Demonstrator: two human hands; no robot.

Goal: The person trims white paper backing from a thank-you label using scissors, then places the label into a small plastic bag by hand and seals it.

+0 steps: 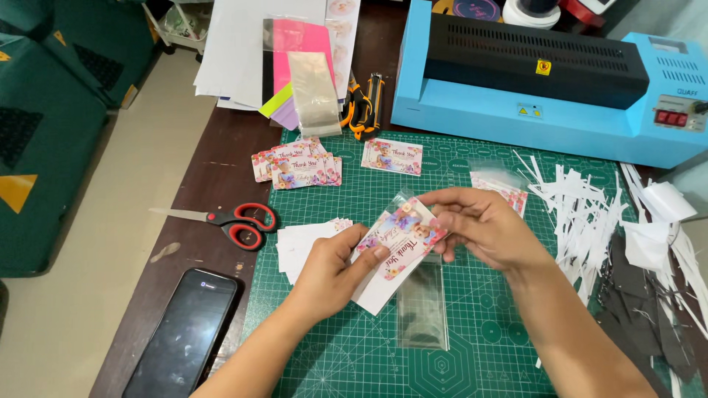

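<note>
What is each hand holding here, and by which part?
Both hold a stack of floral cards: left hand pinches its lower edge, right hand its upper end, with a clear sleeve.

A dark wooden table (214, 177) carries a green cutting mat (472, 346), scissors (236, 219), phone (184, 332) and blue laminator (546, 81).

Floral pink card (402, 239); green gridded cutting mat (472, 346); blue-and-black laminator (538, 81); red-and-black scissors (243, 221); black phone (184, 335).

A floral printed card (404, 234) is held tilted just above the green cutting mat (472, 339), backed by white blank cards. A clear plastic sleeve (422, 302) hangs below it, its lower end resting on the mat.
</note>
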